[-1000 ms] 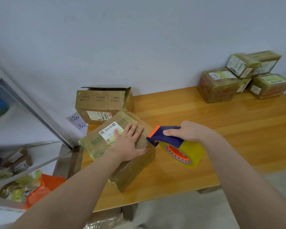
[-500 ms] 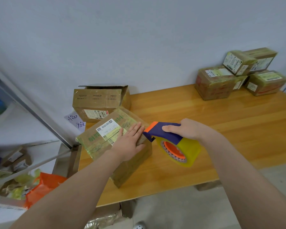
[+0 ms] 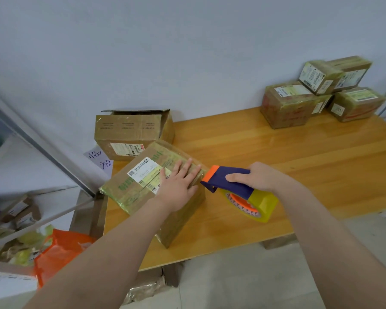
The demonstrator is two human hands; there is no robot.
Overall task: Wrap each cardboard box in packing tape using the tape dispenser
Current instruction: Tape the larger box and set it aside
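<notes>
- Left hand: laid flat, palm down, on the top face of the brown cardboard box with green print and a glossy tape covering. Fingers are straight and slightly spread, and reach the box's right-hand top edge. Nothing is gripped.
- Right hand: fingers curled round the handle of the purple-and-orange handheld tape dispenser, with the thumb along the near side.
- Tape dispenser: held above the wooden worktop, directly right of the box. Its orange nose sits just beside the box's upper right edge, close to the left fingertips. Contact with the box cannot be confirmed. The yellow-tinted tape roll with an orange core hangs below the handle.
- Cardboard box: stands at the front left corner of the worktop, turned at an angle to the worktop edge. A white shipping label is on its top face, partly under the left hand.
- Behind it, against the wall: an open-flapped brown carton.
- Far right rear corner: a stack of tape-wrapped labelled boxes.
- Left of the worktop, lower down: an orange plastic bag.
</notes>
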